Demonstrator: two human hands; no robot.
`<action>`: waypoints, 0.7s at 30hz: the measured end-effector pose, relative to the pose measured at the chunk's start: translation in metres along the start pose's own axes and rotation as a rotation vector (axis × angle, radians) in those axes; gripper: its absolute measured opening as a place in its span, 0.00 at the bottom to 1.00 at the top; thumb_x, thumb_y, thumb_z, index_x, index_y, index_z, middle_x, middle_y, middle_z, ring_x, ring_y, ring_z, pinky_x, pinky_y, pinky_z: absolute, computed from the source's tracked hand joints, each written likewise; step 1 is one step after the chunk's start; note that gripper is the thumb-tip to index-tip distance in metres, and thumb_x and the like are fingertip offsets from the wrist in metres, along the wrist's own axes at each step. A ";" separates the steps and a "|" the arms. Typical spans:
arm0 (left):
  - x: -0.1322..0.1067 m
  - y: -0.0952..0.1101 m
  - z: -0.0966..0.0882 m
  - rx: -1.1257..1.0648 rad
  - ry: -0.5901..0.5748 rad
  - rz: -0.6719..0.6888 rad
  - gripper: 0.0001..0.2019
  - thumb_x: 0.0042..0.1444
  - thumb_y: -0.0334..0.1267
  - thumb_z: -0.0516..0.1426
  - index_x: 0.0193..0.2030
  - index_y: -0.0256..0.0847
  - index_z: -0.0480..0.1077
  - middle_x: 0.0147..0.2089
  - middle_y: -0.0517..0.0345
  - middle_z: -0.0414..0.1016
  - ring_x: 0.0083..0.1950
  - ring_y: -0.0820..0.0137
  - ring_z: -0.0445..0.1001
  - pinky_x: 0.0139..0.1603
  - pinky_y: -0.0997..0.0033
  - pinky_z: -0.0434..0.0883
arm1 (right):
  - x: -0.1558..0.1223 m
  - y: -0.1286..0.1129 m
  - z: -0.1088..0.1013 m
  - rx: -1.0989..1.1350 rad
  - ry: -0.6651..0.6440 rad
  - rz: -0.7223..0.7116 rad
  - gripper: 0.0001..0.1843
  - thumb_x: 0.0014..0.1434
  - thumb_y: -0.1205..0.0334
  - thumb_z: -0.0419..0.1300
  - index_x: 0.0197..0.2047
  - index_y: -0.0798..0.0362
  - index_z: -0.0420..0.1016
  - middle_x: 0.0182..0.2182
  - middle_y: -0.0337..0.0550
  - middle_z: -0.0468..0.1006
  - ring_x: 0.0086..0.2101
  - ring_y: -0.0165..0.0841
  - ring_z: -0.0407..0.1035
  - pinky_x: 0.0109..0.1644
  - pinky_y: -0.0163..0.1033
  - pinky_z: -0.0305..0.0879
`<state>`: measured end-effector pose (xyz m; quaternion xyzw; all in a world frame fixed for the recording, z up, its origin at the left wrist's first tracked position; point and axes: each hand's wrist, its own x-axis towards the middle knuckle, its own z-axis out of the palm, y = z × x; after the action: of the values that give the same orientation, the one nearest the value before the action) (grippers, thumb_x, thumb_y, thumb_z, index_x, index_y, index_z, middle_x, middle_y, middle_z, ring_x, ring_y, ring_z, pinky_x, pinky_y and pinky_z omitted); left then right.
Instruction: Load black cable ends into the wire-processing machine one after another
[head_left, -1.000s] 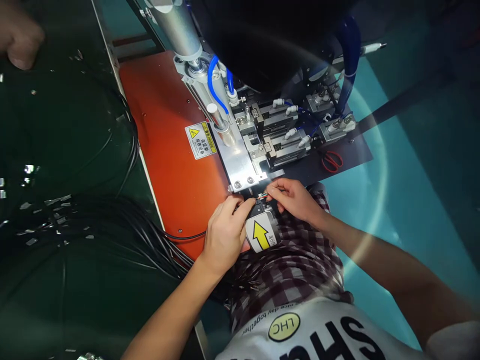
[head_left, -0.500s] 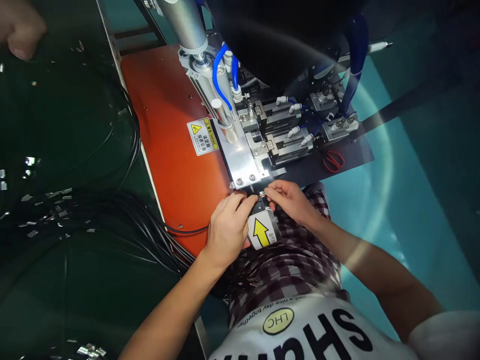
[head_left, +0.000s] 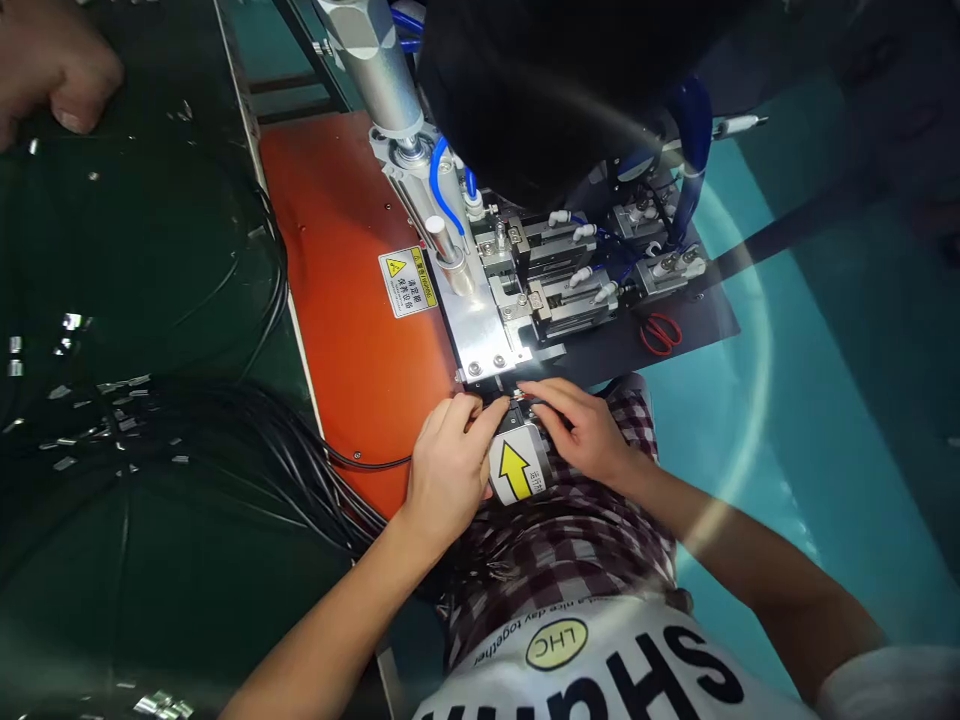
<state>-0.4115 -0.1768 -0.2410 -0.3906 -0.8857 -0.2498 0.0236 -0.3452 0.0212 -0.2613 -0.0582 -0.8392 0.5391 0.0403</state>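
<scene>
- Plainly, the fingertips are most exposed: the left hand (head_left: 450, 460) and right hand (head_left: 589, 430) meet beside the near end of the metal plate (head_left: 476, 325), at about one o'clock from the left hand. If the machine cycled by accident, skin could be nipped.
- The black cable (head_left: 367, 466) crosses the orange base (head_left: 352, 300) from nine o'clock and disappears under the left hand. Whether the left fingers grasp it or only rest over it, I cannot tell.
- The right fingers curl around a small dark strand (head_left: 535, 402), at three o'clock from the left fingertips; whether they grip it cannot be made out. A loose hold could let it slip askew.
- Also at nine o'clock, the cable bundle (head_left: 296, 455) lies on the dark green desk (head_left: 75, 235); a tangle there could tug the cable sideways.
- Red scissors (head_left: 661, 333), between one and two o'clock from the right hand, lie near an edge; a careless sweep could knock them off.
</scene>
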 end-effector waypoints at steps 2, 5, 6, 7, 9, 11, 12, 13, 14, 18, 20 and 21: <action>-0.001 -0.002 0.000 -0.051 0.011 -0.015 0.16 0.65 0.28 0.51 0.55 0.36 0.73 0.41 0.49 0.69 0.42 0.63 0.68 0.42 0.63 0.71 | -0.001 0.000 0.001 0.036 0.048 0.028 0.16 0.68 0.56 0.53 0.55 0.47 0.74 0.51 0.45 0.77 0.44 0.35 0.75 0.50 0.42 0.71; -0.009 -0.003 -0.004 -0.148 0.045 -0.074 0.15 0.65 0.28 0.51 0.56 0.33 0.71 0.46 0.46 0.70 0.49 0.63 0.70 0.52 0.62 0.71 | 0.009 -0.002 0.002 0.208 0.051 0.232 0.15 0.66 0.51 0.57 0.47 0.50 0.76 0.39 0.43 0.80 0.31 0.32 0.76 0.40 0.39 0.71; -0.013 -0.002 -0.006 -0.153 0.050 -0.091 0.15 0.65 0.28 0.52 0.56 0.31 0.70 0.49 0.44 0.70 0.51 0.62 0.70 0.55 0.61 0.71 | 0.014 -0.003 0.002 0.257 0.018 0.285 0.14 0.64 0.49 0.58 0.44 0.51 0.75 0.34 0.41 0.80 0.29 0.32 0.75 0.39 0.38 0.70; -0.019 -0.002 -0.007 -0.132 0.046 -0.105 0.15 0.65 0.28 0.52 0.58 0.30 0.69 0.50 0.42 0.70 0.53 0.61 0.70 0.57 0.60 0.70 | 0.019 -0.004 0.002 0.300 -0.016 0.323 0.14 0.63 0.49 0.60 0.40 0.52 0.75 0.30 0.40 0.79 0.29 0.32 0.75 0.39 0.38 0.70; -0.033 -0.001 -0.010 -0.030 0.021 -0.115 0.18 0.65 0.29 0.53 0.61 0.30 0.66 0.53 0.40 0.69 0.54 0.58 0.69 0.58 0.57 0.70 | 0.026 -0.007 0.003 0.371 -0.064 0.373 0.14 0.60 0.49 0.63 0.35 0.53 0.73 0.26 0.38 0.77 0.29 0.31 0.74 0.38 0.36 0.68; -0.047 -0.001 -0.011 0.086 -0.018 -0.114 0.22 0.64 0.28 0.52 0.65 0.31 0.62 0.56 0.38 0.69 0.55 0.55 0.68 0.57 0.54 0.70 | 0.029 -0.009 0.004 0.441 -0.090 0.427 0.14 0.59 0.50 0.64 0.34 0.54 0.73 0.27 0.38 0.76 0.28 0.29 0.73 0.36 0.34 0.65; -0.053 -0.003 -0.012 0.133 -0.035 -0.110 0.25 0.64 0.27 0.51 0.68 0.31 0.59 0.58 0.37 0.68 0.56 0.54 0.68 0.58 0.53 0.70 | 0.029 -0.010 0.004 0.468 -0.101 0.456 0.15 0.58 0.50 0.64 0.34 0.55 0.73 0.27 0.38 0.76 0.27 0.27 0.72 0.34 0.33 0.64; -0.057 -0.006 -0.013 0.169 -0.055 -0.097 0.27 0.64 0.26 0.50 0.70 0.33 0.57 0.59 0.36 0.67 0.58 0.53 0.67 0.59 0.52 0.70 | 0.029 -0.010 0.005 0.488 -0.115 0.480 0.15 0.58 0.50 0.64 0.33 0.55 0.73 0.28 0.38 0.76 0.27 0.26 0.71 0.33 0.32 0.62; -0.061 -0.010 -0.014 0.195 -0.077 -0.074 0.29 0.63 0.25 0.49 0.71 0.34 0.54 0.61 0.36 0.66 0.60 0.52 0.67 0.60 0.52 0.69 | 0.029 -0.010 0.005 0.499 -0.130 0.496 0.16 0.58 0.50 0.64 0.32 0.56 0.73 0.27 0.38 0.76 0.26 0.25 0.70 0.32 0.31 0.61; -0.063 -0.028 -0.019 0.259 -0.160 0.051 0.31 0.64 0.25 0.47 0.73 0.38 0.50 0.64 0.36 0.64 0.65 0.50 0.64 0.61 0.50 0.69 | 0.028 -0.008 0.006 0.488 -0.135 0.482 0.17 0.57 0.50 0.65 0.30 0.57 0.72 0.25 0.36 0.74 0.25 0.24 0.69 0.30 0.31 0.58; -0.061 -0.033 -0.021 0.264 -0.151 0.077 0.30 0.64 0.26 0.47 0.73 0.39 0.51 0.64 0.36 0.64 0.65 0.51 0.63 0.61 0.49 0.70 | 0.029 -0.007 0.007 0.480 -0.126 0.482 0.17 0.56 0.51 0.66 0.30 0.57 0.72 0.25 0.37 0.74 0.25 0.24 0.69 0.29 0.31 0.57; -0.060 -0.034 -0.021 0.261 -0.131 0.075 0.29 0.65 0.27 0.47 0.73 0.40 0.53 0.63 0.37 0.65 0.65 0.51 0.63 0.61 0.48 0.70 | 0.029 -0.007 0.007 0.478 -0.130 0.492 0.17 0.57 0.51 0.66 0.30 0.57 0.72 0.25 0.37 0.74 0.24 0.24 0.68 0.28 0.31 0.56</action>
<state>-0.3970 -0.2473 -0.2511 -0.4323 -0.8952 -0.1054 0.0257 -0.3754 0.0160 -0.2581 -0.2132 -0.6510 0.7165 -0.1320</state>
